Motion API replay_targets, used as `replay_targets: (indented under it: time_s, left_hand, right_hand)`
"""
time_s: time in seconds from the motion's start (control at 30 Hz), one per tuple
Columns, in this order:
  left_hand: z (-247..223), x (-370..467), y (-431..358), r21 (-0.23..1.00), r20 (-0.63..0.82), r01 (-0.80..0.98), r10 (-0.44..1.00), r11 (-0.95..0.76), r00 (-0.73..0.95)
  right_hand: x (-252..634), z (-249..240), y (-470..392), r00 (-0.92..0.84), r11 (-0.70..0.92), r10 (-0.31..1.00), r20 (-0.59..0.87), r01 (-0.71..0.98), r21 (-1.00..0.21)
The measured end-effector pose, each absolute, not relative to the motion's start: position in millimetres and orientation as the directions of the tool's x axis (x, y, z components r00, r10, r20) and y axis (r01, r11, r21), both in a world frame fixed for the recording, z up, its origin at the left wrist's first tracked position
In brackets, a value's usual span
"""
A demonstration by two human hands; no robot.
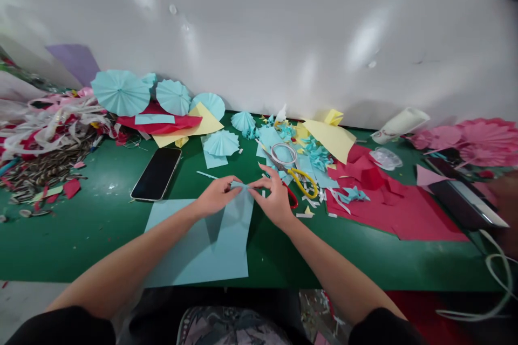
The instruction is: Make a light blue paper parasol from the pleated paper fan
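Observation:
Between the fingertips of both hands is a small piece of light blue paper (pixel 239 185), largely covered by the fingers. My left hand (pixel 217 194) pinches its left end, and my right hand (pixel 275 198) pinches its right end with the forefinger raised. Under the hands lies a large light blue sheet of paper (pixel 182 248), reaching toward the table's front edge. Just right of my right hand are scissors with yellow handles (pixel 302 183) and a clear ring-shaped roll (pixel 283 154). A thin blue paper strip (pixel 206 174) lies beyond my left hand.
A phone (pixel 157 175) rests on the green table (pixel 105 232) at left. Pleated blue paper rosettes (pixel 121 92) stand along the white panel (pixel 251 38). Blue scraps (pixel 318 153) and red paper (pixel 421 210) spread rightward. Pink pleated paper (pixel 488 140) and white ribbons (pixel 60 124) flank both sides.

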State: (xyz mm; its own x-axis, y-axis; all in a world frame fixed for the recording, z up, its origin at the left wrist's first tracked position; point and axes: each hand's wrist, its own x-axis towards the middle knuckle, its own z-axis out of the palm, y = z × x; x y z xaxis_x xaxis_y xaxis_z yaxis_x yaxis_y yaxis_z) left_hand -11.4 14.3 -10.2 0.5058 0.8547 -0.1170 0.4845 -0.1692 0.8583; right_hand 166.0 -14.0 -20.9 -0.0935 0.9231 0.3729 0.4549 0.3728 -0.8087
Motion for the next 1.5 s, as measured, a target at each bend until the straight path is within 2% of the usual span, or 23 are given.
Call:
replay_targets:
  time_s: [0.1, 0.27, 0.37, 0.47, 0.57, 0.73, 0.83, 1.03, 1.2, 1.5]
  left_hand:
    - [-18.5, -8.4, 10.3, 0.899, -0.117, 0.428, 0.893, -0.09, 0.435]
    - [-19.6, -9.3, 3.1, 0.965, -0.248, 0.196, 0.845, 0.173, 0.474]
    - [-16.9, -8.2, 0.7, 0.925, -0.362, 0.075, 0.802, 0.373, 0.475]
    - [-17.0, -6.8, 0.9, 0.884, -0.422, 0.02, 0.779, 0.467, 0.464]
    - [-18.9, -7.1, 2.8, 0.912, -0.396, 0.08, 0.811, 0.402, 0.43]
    - [-18.2, -10.4, 5.6, 0.948, -0.219, 0.306, 0.878, 0.087, 0.426]
    - [-17.4, -11.2, 5.2, 0.933, -0.181, 0.36, 0.869, 0.003, 0.461]
    - [-18.4, -9.6, 2.1, 0.896, -0.163, 0.443, 0.911, -0.023, 0.379]
    - [-18.9, -8.9, 0.7, 0.902, -0.164, 0.431, 0.926, 0.001, 0.341]
    - [-18.6, -9.5, 0.4, 0.916, -0.196, 0.4, 0.913, 0.041, 0.357]
  right_hand:
    - [163.7, -24.7, -17.4, -0.111, 0.467, 0.866, 0.487, 0.524, -0.712]
    - [164.7, -32.3, -20.5, -0.223, 0.626, 0.729, 0.647, 0.598, -0.5]
    - [167.6, -37.7, -18.5, -0.283, 0.668, 0.699, 0.656, 0.586, -0.459]
    - [168.4, -38.5, -16.7, -0.304, 0.684, 0.699, 0.647, 0.55, -0.48]
    - [166.6, -34.1, -17.0, -0.293, 0.628, 0.767, 0.57, 0.522, -0.577]
    - [163.0, -28.3, -18.0, -0.196, 0.4, 0.917, 0.349, 0.413, -0.818]
    - [161.7, -28.9, -17.9, -0.141, 0.28, 0.959, 0.245, 0.35, -0.894]
    - [159.5, -28.9, -19.3, -0.084, 0.211, 0.977, 0.194, 0.318, -0.924]
    - [160.2, -29.0, -19.4, -0.07, 0.154, 0.988, 0.139, 0.297, -0.942]
    - [161.1, -28.8, -20.8, -0.084, 0.146, 0.988, 0.129, 0.253, -0.956]
